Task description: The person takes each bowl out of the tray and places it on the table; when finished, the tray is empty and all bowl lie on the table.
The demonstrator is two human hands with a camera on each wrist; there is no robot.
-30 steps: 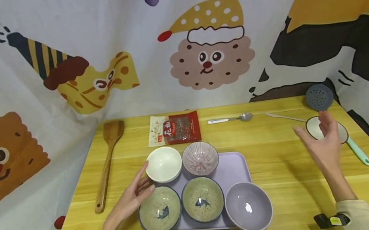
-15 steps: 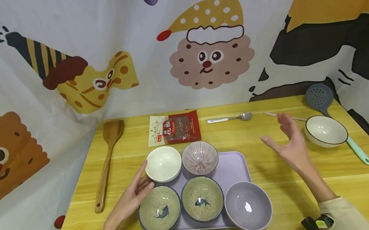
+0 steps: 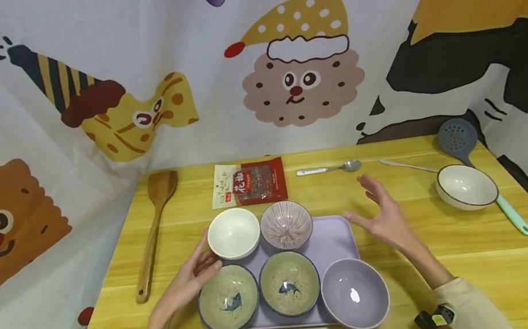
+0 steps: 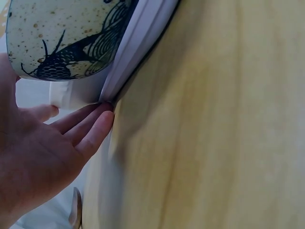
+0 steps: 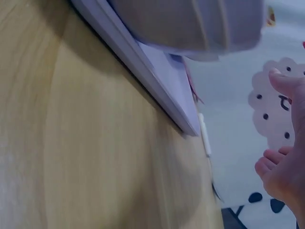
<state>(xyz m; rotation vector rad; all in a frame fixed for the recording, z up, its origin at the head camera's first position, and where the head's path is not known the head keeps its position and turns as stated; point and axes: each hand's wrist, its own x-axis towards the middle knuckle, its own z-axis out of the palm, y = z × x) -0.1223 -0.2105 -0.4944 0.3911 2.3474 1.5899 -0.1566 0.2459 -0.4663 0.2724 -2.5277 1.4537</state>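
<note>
My left hand is at the left side of the lilac tray, next to the white bowl. In the left wrist view its extended fingers touch the tray's edge, beside a speckled bowl with a fish. A matching fish bowl, a striped bowl and a lilac bowl also stand on the tray; the lilac bowl overhangs its front right corner. Above the tray's right edge hovers my right hand, fingers spread and holding nothing.
A dark-rimmed white bowl stands right, by a slotted turner with a mint handle and a thin pale knife. Behind lie a spoon and a red spice packet. A wooden spatula lies left.
My right hand has moved left from over the dark-rimmed bowl to the tray's right edge. The left hand and the bowls have stayed in place.
</note>
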